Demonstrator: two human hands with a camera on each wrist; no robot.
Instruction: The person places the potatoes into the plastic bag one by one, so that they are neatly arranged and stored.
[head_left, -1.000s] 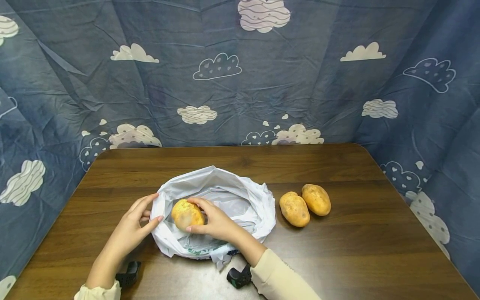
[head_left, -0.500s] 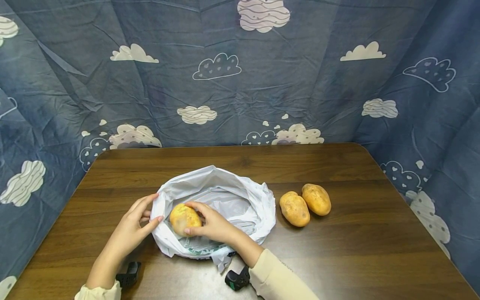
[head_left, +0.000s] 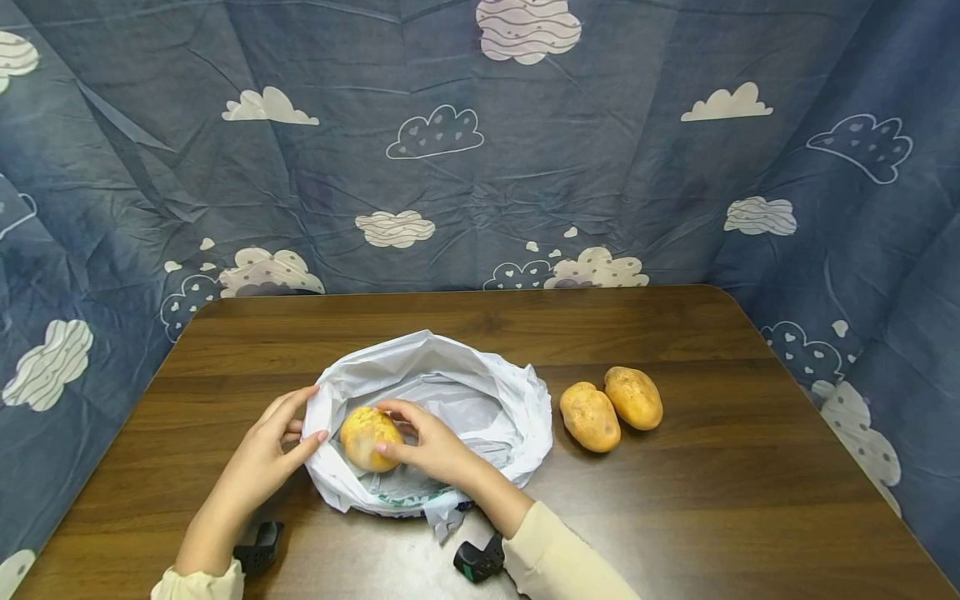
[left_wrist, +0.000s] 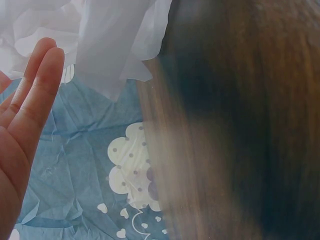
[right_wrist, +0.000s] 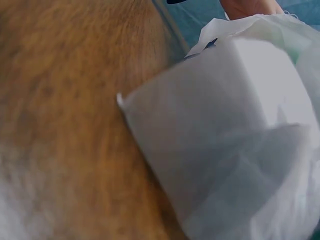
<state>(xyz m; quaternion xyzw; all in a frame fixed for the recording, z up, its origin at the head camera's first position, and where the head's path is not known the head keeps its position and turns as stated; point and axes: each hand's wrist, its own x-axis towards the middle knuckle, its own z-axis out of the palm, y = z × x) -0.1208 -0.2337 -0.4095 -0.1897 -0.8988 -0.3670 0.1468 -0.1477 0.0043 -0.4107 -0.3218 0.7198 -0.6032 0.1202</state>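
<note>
A white plastic bag [head_left: 517, 400] stands on the table with its mouth spread wide. Inside it, near the left wall, is a yellow potato [head_left: 365, 442]. My right hand [head_left: 431, 446] reaches over the near rim and holds this potato between thumb and fingertips. At the bag's left rim, my left hand [head_left: 258, 458] touches the plastic with fingertips and thumb. Its extended fingers [left_wrist: 42, 82] lie against the plastic in the left wrist view. In the right wrist view the bag [right_wrist: 215, 135] hides most of the right hand [right_wrist: 252, 7].
Two more potatoes, a nearer one [head_left: 590, 417] and a farther one [head_left: 633, 398], lie side by side right of the bag on the brown wooden table [head_left: 720, 483]. A blue cloud-patterned curtain [head_left: 585, 167] hangs behind. Black wrist devices [head_left: 258, 546] show near the front.
The potato in my right hand has moved slightly left and down inside the bag. Over the last half second the right thumb has shifted a little up and right on it. The left hand stays.
</note>
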